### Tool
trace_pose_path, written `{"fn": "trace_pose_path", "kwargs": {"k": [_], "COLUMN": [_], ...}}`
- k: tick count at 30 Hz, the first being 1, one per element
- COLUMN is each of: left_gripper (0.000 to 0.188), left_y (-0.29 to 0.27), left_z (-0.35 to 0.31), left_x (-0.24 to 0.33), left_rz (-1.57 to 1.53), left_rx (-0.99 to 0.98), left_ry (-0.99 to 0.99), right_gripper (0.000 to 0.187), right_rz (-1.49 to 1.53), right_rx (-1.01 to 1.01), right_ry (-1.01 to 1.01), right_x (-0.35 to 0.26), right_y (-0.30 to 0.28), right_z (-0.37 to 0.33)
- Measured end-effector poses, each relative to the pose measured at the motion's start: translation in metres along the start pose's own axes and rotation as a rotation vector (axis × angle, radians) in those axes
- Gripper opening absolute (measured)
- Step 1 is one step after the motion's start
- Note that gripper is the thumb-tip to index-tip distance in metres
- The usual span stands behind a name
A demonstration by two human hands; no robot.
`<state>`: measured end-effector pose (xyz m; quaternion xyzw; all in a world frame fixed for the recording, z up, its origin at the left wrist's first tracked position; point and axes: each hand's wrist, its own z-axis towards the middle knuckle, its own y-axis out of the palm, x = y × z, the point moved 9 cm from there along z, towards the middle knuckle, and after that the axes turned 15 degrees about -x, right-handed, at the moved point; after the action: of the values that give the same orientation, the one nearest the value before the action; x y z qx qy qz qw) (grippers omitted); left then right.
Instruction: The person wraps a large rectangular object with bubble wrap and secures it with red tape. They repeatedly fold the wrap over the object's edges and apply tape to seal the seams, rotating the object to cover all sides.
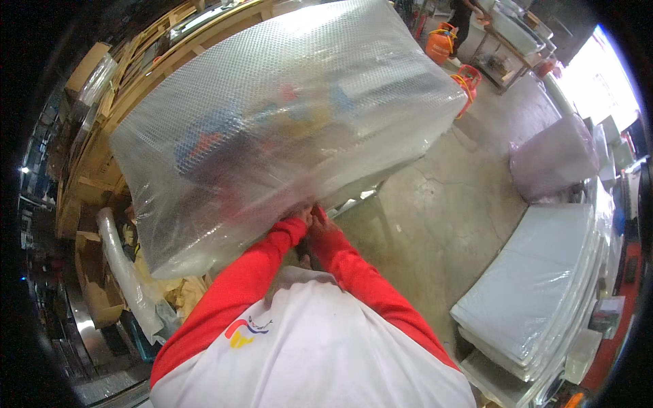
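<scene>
A broad sheet of clear bubble wrap [286, 129] drapes over a large, boxy thing in front of me. Blue, red and yellow patches show dimly through the plastic; what lies beneath is too blurred to name. At the wrap's near edge, my left hand [305, 215] and my right hand [322, 224] sit side by side, almost touching. Both are closed on the bubble wrap where it hangs down, though the fingertips are partly hidden. Just right of my hands, a shiny strip shows under the lower edge of the wrap.
Wooden crates [88, 163] and a cardboard box [98, 292] stand at the left, beside a rolled plastic sheet [122, 265]. White wrapped panels [530, 279] are stacked at the right, with a pinkish wrapped roll [554, 160] behind. Orange gas cylinders [441, 44] and another person [461, 24] are at the back.
</scene>
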<state>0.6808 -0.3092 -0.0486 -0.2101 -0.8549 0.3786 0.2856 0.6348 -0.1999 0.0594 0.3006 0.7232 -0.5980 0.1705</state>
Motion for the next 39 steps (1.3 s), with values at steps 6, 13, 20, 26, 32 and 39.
{"fn": "trace_pose_path", "kwargs": {"k": [6, 13, 20, 26, 32, 39], "left_gripper": [0.057, 0.07, 0.04, 0.032, 0.026, 0.013], "left_y": [0.007, 0.025, -0.018, -0.076, -0.136, -0.322], "left_z": [0.022, 0.023, -0.003, 0.03, 0.049, 0.021], "left_x": [-0.023, 0.003, 0.127, 0.229, 0.301, 0.379], "left_rz": [-0.206, -0.41, -1.143, -0.894, -0.791, 0.088], "left_rx": [-0.178, -0.126, -0.613, -0.603, -0.228, 0.839], "left_ry": [0.035, -0.06, -0.161, 0.135, 0.381, 0.531], "right_gripper": [0.043, 0.049, 0.077, 0.078, 0.079, 0.08], "right_rz": [-0.201, 0.198, 0.33, 0.208, 0.141, 0.105], "right_rx": [-0.422, -0.193, 0.347, 0.466, 0.581, 0.586], "right_ry": [0.179, 0.148, -0.053, -0.056, -0.154, -0.105], "right_x": [0.045, 0.103, 0.099, 0.133, 0.166, 0.24], "right_y": [0.049, 0.004, -0.132, -0.195, -0.249, -0.274], "right_z": [0.036, -0.088, -0.156, -0.147, -0.146, -0.106]}}
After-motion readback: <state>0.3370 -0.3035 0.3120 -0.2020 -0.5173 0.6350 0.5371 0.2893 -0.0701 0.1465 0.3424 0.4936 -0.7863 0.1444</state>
